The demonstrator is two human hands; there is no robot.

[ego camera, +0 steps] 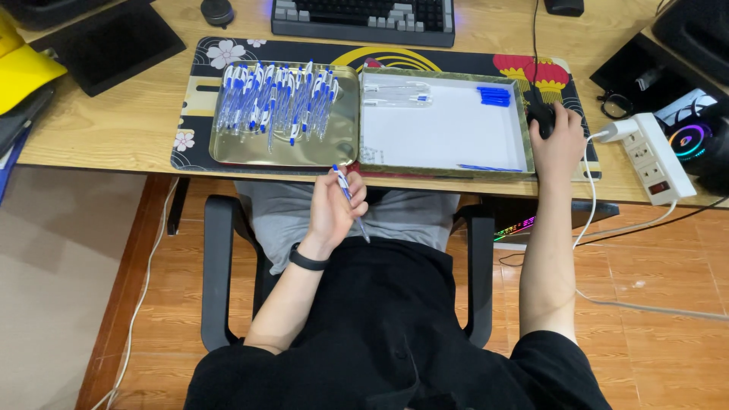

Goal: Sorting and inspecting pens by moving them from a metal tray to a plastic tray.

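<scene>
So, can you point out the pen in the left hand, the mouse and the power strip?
pen (343, 184), head view, upper barrel above the fingers.
mouse (541, 118), head view, its front edge.
power strip (654, 157), head view, middle of its white top.

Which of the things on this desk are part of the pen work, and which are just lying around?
In use:
- pen in the left hand
- gold tray of assembled pens
- white-lined tray with clear barrels and blue caps

Lying about:
- keyboard
- power strip
- yellow cap
- computer mouse under the right hand

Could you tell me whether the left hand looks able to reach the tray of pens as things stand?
Probably yes: the left hand, holding one pen, is just in front of the tray of pens, nothing between.
</scene>
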